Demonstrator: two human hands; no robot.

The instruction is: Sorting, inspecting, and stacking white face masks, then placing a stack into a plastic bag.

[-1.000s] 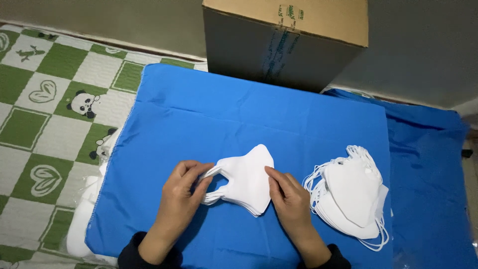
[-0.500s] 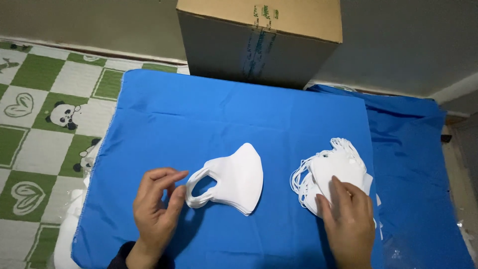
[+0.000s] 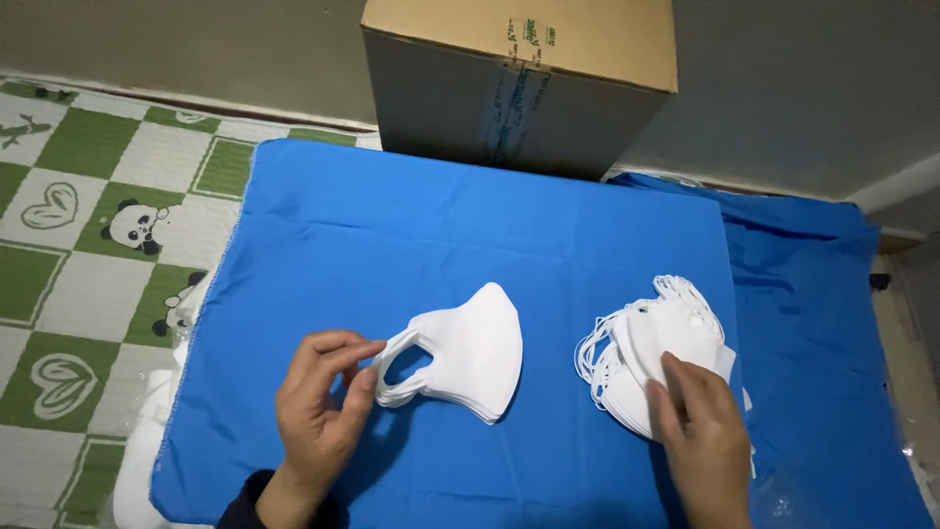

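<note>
White ear loops are being pinched between the thumb and fingertips of the left hand (image 3: pixel 318 402), at the near edge of a small neat stack of folded masks (image 3: pixel 460 355) that is lying flat on the blue cloth (image 3: pixel 411 225). Well to the right of that pinch, the right hand (image 3: pixel 700 431) is resting with fingers spread on a looser pile of masks (image 3: pixel 651 338). Beyond both, a cardboard box (image 3: pixel 529 78) is standing past the cloth's far edge; left of the pinch, a green checked mat (image 3: pixel 88 245) is showing.

white folded masks (image 3: pixel 460 360), loose mask pile (image 3: pixel 651 348)
</note>
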